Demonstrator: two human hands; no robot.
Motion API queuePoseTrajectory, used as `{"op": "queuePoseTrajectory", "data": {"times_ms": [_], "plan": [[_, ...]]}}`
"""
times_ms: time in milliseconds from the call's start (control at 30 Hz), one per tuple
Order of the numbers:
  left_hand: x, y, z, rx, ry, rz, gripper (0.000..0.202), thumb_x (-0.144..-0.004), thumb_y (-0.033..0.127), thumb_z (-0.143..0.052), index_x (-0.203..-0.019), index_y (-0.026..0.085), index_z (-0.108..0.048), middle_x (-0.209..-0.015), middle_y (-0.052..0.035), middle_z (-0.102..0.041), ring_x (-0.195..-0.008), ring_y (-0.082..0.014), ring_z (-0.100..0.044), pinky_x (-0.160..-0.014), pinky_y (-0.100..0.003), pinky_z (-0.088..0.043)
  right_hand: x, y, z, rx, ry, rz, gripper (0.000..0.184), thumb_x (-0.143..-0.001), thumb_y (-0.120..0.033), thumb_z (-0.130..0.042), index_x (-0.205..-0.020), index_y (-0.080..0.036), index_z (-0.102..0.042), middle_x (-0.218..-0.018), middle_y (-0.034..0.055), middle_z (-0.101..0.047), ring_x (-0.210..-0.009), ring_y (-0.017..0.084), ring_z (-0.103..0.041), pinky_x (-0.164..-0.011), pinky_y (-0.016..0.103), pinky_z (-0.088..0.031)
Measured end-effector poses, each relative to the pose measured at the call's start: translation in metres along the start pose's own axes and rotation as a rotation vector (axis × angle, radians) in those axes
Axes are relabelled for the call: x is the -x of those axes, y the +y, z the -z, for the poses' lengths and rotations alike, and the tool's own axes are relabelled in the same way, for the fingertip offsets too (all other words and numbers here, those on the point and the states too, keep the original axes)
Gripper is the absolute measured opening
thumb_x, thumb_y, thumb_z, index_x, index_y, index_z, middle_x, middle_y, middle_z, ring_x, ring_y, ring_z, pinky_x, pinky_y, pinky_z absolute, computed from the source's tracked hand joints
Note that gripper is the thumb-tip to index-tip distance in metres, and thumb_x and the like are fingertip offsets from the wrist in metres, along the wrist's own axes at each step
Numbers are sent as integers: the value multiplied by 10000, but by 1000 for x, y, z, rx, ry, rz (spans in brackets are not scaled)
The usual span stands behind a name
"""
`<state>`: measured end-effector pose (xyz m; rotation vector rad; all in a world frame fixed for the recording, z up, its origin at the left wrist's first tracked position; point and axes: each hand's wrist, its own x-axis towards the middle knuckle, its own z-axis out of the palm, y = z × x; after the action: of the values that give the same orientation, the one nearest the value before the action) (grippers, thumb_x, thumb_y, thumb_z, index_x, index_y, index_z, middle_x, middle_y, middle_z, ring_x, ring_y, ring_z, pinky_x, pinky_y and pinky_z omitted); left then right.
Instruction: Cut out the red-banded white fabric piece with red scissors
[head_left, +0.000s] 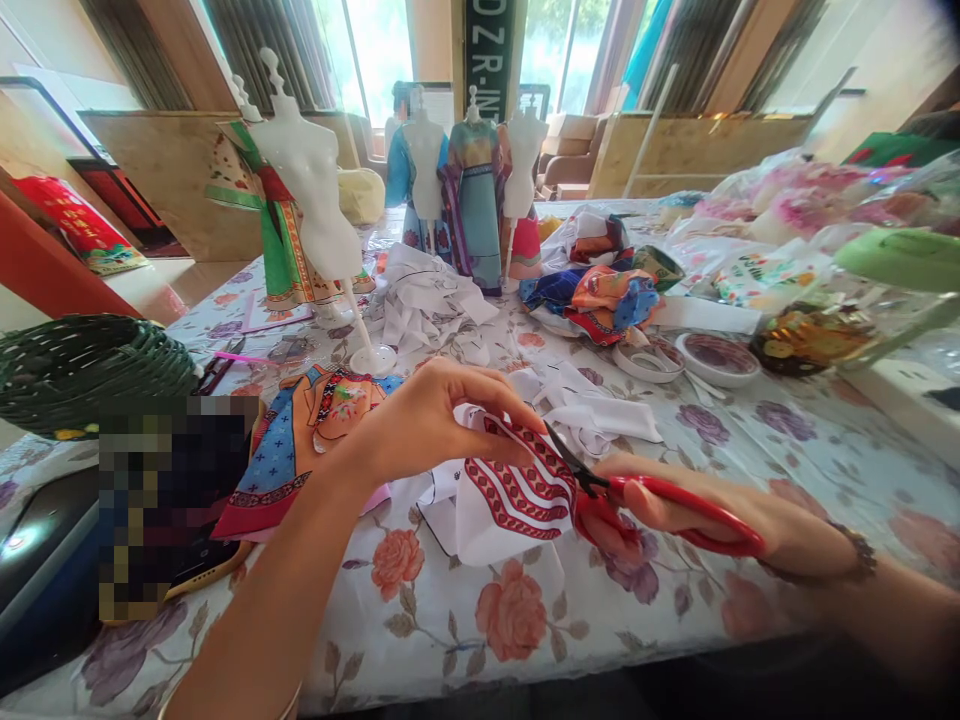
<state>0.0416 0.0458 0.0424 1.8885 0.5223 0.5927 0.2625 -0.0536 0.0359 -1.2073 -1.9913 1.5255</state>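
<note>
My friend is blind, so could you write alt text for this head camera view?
A left hand holds a red-and-white patterned fabric piece while the right hand cuts it with red-handled scissors over a floral tablecloth. Behind stand small mannequins, some in colourful robes.

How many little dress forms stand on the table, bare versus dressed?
Bare white forms: 3 (front, back, back right)
Dressed forms: 2 (green robe, blue gown)
Total: 5

Red scissors [675, 505], red-and-white patterned cloth [517, 490], seemingly rose-printed tablecloth [465, 610].
</note>
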Motion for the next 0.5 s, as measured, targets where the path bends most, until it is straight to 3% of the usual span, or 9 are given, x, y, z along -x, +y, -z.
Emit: {"op": "queuePoseTrajectory", "data": {"times_ms": [167,500], "plan": [[1,4,-3,-8,-22,83,177,-673,291,-826,-793,189,-744,-776,-10,-721,-737,-133,-649,-684,-241,-535,0,-3,-1,-15,18,-10,637,-824,-800,-348,-545,-228,-357,-564,3,-420,-547,147,-406,-558,287,-432],[-1,3,-7,-24,-15,89,157,-667,262,-827,-735,175,-715,-693,18,-691,-657,-92,-611,-621,-196,-503,-1,2,-3,-80,-30,-12,621,-881,-743,-318,-563,-213,-372,-576,-5,-428,-551,130,-410,-572,289,-424]]}}
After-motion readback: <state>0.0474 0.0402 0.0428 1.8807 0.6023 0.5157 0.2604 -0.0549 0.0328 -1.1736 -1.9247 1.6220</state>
